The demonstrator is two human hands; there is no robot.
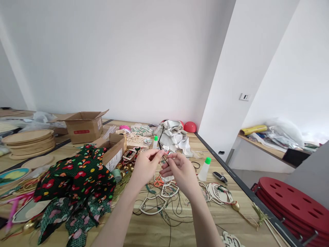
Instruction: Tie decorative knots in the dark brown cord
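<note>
My left hand [147, 164] and my right hand [180, 168] meet above the wooden table [180, 223], fingers pinched together on a small shiny piece with red marks [166, 150] and a thin black cord [160, 137] that loops up from it. Under the hands lie white wooden cut-out shapes [153, 205], tangled dark cords and an orange piece [158, 182]. A glue bottle with a green cap [205, 169] stands just right of my right hand.
Green floral fabric [74, 185] lies at left, beside cardboard boxes [83, 126] and stacked wooden rounds [28, 141]. A crumpled white cloth [174, 136], a second small bottle [155, 142] and a black key fob [220, 176] sit nearby. Red perforated stools [295, 206] stand past the table's right edge.
</note>
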